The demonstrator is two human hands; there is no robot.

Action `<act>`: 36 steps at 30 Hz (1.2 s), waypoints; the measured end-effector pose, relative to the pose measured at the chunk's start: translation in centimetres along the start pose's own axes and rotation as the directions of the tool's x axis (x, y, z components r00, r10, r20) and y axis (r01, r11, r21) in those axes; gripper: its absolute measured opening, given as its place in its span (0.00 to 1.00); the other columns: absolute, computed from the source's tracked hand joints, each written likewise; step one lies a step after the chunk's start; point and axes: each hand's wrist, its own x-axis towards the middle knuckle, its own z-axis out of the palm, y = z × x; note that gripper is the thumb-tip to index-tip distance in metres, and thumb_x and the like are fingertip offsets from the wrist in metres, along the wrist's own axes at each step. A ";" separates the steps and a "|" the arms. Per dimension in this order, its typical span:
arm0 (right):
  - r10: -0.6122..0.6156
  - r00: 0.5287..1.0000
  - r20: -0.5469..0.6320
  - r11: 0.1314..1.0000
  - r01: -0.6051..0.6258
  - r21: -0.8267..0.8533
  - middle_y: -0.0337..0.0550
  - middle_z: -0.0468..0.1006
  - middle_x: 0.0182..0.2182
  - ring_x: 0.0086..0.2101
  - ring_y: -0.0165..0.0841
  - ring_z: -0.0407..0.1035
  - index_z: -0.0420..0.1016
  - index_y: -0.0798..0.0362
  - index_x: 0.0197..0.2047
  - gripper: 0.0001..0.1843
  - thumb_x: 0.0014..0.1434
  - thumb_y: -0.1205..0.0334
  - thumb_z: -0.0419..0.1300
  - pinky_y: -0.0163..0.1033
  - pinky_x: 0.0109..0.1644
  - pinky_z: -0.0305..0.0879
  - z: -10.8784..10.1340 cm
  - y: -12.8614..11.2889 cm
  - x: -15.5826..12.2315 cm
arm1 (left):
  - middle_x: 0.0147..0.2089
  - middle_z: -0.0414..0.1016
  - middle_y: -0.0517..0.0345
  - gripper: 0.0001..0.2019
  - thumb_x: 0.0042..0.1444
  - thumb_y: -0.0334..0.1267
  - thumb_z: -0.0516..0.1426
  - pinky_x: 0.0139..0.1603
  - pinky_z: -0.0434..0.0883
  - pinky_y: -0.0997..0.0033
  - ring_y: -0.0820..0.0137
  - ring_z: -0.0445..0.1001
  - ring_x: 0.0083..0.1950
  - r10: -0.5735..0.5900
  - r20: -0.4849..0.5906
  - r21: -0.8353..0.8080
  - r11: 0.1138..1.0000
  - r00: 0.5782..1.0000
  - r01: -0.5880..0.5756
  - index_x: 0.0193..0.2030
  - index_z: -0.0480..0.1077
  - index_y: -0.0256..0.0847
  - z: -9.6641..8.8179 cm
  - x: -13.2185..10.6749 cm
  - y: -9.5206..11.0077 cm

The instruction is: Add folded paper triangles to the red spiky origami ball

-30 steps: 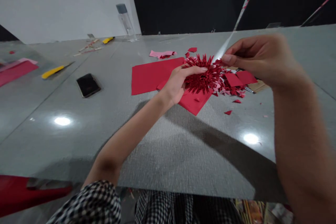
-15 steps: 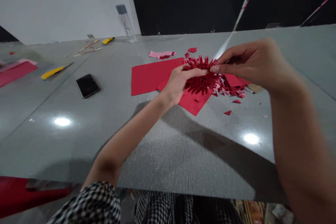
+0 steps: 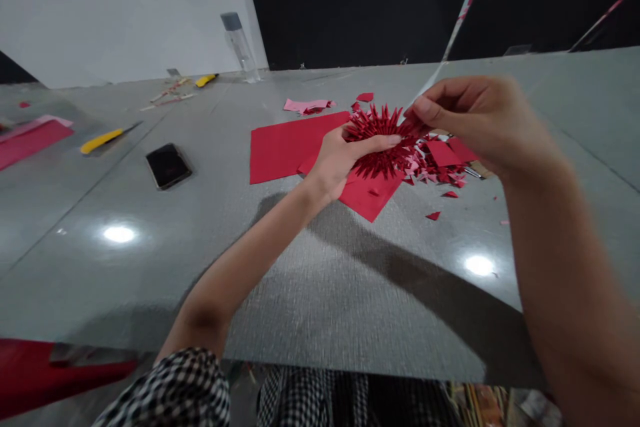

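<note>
A spiky red paper form [image 3: 383,143] sits just above the table, near the middle of the view: a dense, rounded cluster of many narrow folded points radiating from a darker centre. The left hand [image 3: 340,160] cups its near side, with the fingers [image 3: 373,143] lying together and pressed across the spikes. The right hand [image 3: 475,123] comes in from the right, its thumb and curled fingers [image 3: 423,110] closed in a tight pinch on the points at the far right edge. A long pale strip [image 3: 427,87] rises from beside that pinch toward the far right.

Under the form lie overlapping red paper sheets [image 3: 295,147], with a heap of red and pink paper scraps [image 3: 440,170] to the right and pink offcuts [image 3: 306,105] beyond. On the grey table [image 3: 350,293], further left, are a black smartphone [image 3: 167,165], a yellow utility knife [image 3: 100,141] and a pink-and-red sheet [image 3: 30,147]. A clear bottle [image 3: 239,47] stands at the far edge. A checked sleeve [image 3: 185,390] shows at the near edge.
</note>
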 end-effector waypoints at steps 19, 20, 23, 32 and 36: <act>-0.032 0.998 0.046 0.993 0.026 0.117 0.36 0.83 0.29 0.32 0.23 0.77 0.85 0.55 0.35 0.05 0.55 0.71 0.74 0.30 0.38 0.74 -0.1 -0.1 -0.2 | 0.43 0.86 0.57 0.17 0.46 0.44 0.75 0.64 0.77 0.54 0.62 0.84 0.48 0.012 0.007 -0.022 1.000 1.000 -0.012 0.41 0.83 0.42 0.0 -0.1 0.0; -0.028 0.998 0.048 0.993 0.022 0.117 0.36 0.83 0.29 0.31 0.24 0.77 0.85 0.55 0.35 0.05 0.55 0.70 0.74 0.31 0.38 0.75 -0.2 -0.1 -0.3 | 0.43 0.86 0.57 0.16 0.46 0.45 0.75 0.64 0.76 0.53 0.62 0.84 0.48 0.017 0.001 -0.019 1.000 1.000 -0.017 0.41 0.83 0.42 0.1 -0.1 0.1; -0.022 0.998 0.052 0.994 0.016 0.105 0.37 0.83 0.30 0.31 0.25 0.77 0.85 0.55 0.36 0.05 0.55 0.69 0.75 0.33 0.39 0.76 -0.3 -0.1 -0.3 | 0.42 0.86 0.56 0.16 0.47 0.46 0.75 0.65 0.75 0.51 0.60 0.84 0.48 0.031 -0.021 0.000 1.000 0.999 -0.031 0.40 0.83 0.42 0.2 -0.1 0.1; 0.056 0.998 -0.041 0.997 -0.054 0.047 0.38 0.82 0.29 0.31 0.25 0.77 0.84 0.55 0.37 0.03 0.63 0.70 0.69 0.36 0.46 0.79 -0.5 -0.9 -0.4 | 0.43 0.86 0.53 0.16 0.47 0.43 0.74 0.65 0.76 0.50 0.56 0.84 0.52 0.020 -0.052 -0.002 1.000 0.998 -0.021 0.41 0.82 0.41 0.1 -0.1 0.1; 0.189 0.964 -0.190 0.981 -0.193 -0.006 0.40 0.83 0.27 0.29 0.27 0.77 0.81 0.55 0.33 0.06 0.62 0.71 0.67 0.34 0.38 0.77 -1.5 0.7 0.1 | 0.46 0.86 0.52 0.17 0.48 0.43 0.74 0.67 0.75 0.50 0.53 0.82 0.58 -0.003 -0.015 -0.052 0.999 1.000 0.003 0.43 0.82 0.40 -0.3 0.2 0.2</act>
